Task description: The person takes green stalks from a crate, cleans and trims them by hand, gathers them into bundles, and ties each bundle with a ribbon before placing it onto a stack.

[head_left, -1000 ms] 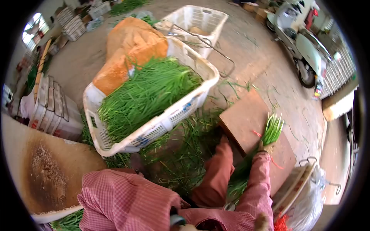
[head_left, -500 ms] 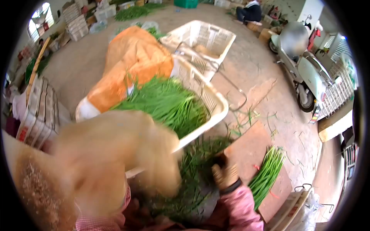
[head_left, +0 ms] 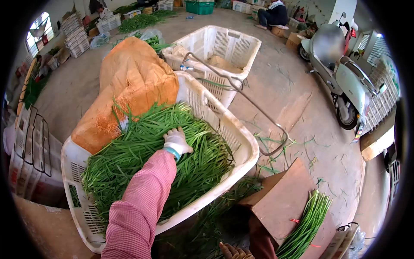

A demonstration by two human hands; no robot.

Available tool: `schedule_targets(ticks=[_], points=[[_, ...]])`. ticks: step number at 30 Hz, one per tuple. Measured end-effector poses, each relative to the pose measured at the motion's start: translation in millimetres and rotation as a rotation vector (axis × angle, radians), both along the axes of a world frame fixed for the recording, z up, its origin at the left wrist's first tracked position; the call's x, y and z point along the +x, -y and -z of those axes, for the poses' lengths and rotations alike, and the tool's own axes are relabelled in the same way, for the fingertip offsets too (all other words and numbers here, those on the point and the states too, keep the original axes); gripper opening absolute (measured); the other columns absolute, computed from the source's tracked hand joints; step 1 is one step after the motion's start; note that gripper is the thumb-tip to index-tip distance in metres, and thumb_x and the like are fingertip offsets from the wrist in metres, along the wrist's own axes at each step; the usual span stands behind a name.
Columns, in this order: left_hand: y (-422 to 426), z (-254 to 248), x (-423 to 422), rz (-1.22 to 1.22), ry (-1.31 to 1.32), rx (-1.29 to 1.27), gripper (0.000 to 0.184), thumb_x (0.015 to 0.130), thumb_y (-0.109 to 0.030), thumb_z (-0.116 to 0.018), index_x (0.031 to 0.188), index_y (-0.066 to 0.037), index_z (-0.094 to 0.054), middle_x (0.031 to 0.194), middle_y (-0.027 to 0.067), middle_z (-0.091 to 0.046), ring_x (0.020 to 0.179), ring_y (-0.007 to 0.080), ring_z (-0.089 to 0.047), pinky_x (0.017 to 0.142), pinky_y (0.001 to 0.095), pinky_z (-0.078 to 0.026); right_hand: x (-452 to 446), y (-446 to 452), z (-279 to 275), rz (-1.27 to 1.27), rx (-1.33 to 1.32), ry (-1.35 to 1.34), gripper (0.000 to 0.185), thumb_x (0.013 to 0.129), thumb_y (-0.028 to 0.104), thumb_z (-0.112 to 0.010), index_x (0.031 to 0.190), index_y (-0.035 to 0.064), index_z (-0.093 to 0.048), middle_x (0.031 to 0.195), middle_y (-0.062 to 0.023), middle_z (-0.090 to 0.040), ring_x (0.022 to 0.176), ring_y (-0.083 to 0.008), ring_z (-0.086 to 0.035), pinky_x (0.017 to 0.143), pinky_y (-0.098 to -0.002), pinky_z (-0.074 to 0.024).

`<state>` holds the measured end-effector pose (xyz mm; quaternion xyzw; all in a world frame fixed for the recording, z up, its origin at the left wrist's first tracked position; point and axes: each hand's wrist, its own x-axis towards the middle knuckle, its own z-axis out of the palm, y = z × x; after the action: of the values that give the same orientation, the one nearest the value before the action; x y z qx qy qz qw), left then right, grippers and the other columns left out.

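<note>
My left hand (head_left: 176, 141), in a whitish glove with a teal band at the wrist, rests on a heap of long green chives (head_left: 142, 138). Its thumb stands apart from the fingers, whose tips touch the leaves. The heap fills a white plastic crate (head_left: 202, 192). At the bottom edge, partly cut off, my right hand (head_left: 235, 252) shows gloved fingers stretched out, with nothing visible in them. To its right, a bundle of chives (head_left: 306, 224) with red ties lies on a brown board (head_left: 280, 198).
Orange sacking (head_left: 133, 77) covers the crate's far left part. Behind stands a second white crate (head_left: 224, 43), with a bent metal handle (head_left: 258, 110) reaching over the floor. A scooter (head_left: 345, 82) stands at right. Loose leaves litter the floor, and people sit farther back.
A blurred tan shape over the crate's near side is gone. My left hand now lies on the chives. My right hand has drawn back to the bottom edge, and the view has shifted slightly.
</note>
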<state>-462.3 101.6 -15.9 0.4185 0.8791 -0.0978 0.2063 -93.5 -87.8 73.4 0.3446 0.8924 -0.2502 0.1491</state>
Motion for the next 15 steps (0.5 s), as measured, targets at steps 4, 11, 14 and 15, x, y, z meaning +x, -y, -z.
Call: schedule_targets(ticks=[4, 11, 14, 15], points=[[-6.4, 9.2, -11.8, -0.03, 0.011, 0.011, 0.089, 0.056, -0.04, -0.07, 0.125, 0.001, -0.031, 0.115, 0.0177, -0.047, 0.104, 0.0295, -0.048, 0.086, 0.0376, -0.04, 1.7, -0.3, 7.4, -0.194, 0.019, -0.009, 0.064, 0.072, 0.024, -0.052, 0.129, 0.0078, -0.029, 0.12, -0.0119, -0.046, 0.095, -0.0262, -0.052, 0.077, -0.0376, -0.0443], [46.3, 32.3, -66.5, -0.342, 0.582, 0.808, 0.073, 0.055, -0.022, -0.069, 0.116, 0.008, -0.044, 0.115, 0.0207, -0.05, 0.102, 0.0253, -0.052, 0.089, 0.0277, -0.038, -10.3, -25.8, -1.5, -0.172, 0.08, -0.312, 0.058, 0.074, 0.025, -0.053, 0.125, 0.004, -0.034, 0.119, -0.0145, -0.046, 0.097, -0.0276, -0.051, 0.08, -0.0367, -0.0434], [70.7, 35.9, -78.9, -0.482, 0.997, 1.025, 0.067, 0.058, -0.004, -0.067, 0.118, 0.009, -0.04, 0.111, 0.0154, -0.052, 0.096, 0.0201, -0.052, 0.086, 0.0278, -0.039, -27.4, -61.6, -8.2, 0.145, -0.347, -0.688, 0.067, 0.072, 0.02, -0.062, 0.127, 0.0008, -0.028, 0.121, -0.0166, -0.044, 0.106, -0.0268, -0.045, 0.086, -0.0352, -0.0382], [75.7, 31.6, -78.5, -0.485, 1.039, 1.06, 0.066, 0.059, 0.0, -0.066, 0.119, 0.009, -0.039, 0.11, 0.0143, -0.052, 0.094, 0.019, -0.052, 0.085, 0.0283, -0.04, -34.2, -78.7, 4.7, 0.19, -0.496, -0.834, 0.084, 0.067, 0.017, -0.071, 0.131, -0.0014, -0.02, 0.126, -0.018, -0.039, 0.116, -0.0251, -0.039, 0.093, -0.034, -0.0327]])
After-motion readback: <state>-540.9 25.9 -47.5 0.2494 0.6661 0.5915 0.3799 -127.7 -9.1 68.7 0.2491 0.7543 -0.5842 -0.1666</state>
